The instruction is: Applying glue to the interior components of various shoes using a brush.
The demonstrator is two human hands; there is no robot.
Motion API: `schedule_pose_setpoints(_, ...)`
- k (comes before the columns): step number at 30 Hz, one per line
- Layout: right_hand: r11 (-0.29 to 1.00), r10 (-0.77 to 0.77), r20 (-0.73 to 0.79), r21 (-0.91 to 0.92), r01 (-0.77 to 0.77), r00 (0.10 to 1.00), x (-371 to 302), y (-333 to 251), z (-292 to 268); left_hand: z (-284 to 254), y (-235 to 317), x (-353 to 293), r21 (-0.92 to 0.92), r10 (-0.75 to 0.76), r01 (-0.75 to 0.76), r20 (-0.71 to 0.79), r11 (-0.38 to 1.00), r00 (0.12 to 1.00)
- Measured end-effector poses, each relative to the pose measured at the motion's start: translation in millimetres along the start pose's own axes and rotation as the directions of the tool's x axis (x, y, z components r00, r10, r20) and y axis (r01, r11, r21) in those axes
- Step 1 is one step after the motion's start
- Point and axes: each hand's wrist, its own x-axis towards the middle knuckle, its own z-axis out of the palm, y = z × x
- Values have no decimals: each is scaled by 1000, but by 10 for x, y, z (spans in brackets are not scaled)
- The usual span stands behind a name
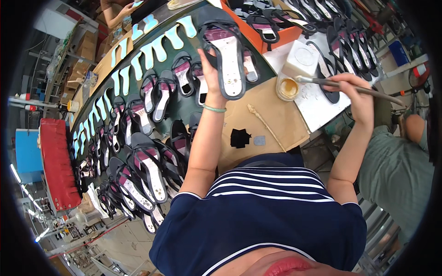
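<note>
My left hand is closed around a black sandal, held up with its white insole and purple patch facing me. In my right hand is a long-handled brush, its bristle end pointing left. Those bristles are beside the rim of a small jar of amber glue-like liquid; whether they touch it I cannot tell. A white square container stands just behind the jar. On the brown cardboard below lie a glue-crusted stick, black fabric scraps and a small grey piece.
Rows of black sandals and pale insole pieces cover the green table to the left. An orange box with sandals sits at the back, more sandals at the right. A person in green is close on my right; another person's arm shows far left.
</note>
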Motion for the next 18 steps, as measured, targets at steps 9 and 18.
schedule_pose_setpoints(9,911,107,-3,-400,-99,994,142,714,222,42,15,-23,109,-16,24,-75,994,997)
schedule_pose_setpoints(18,992,36,-38,-124,-41,999,81,504,146,40,29,-31,244,97,-61,-135,968,986)
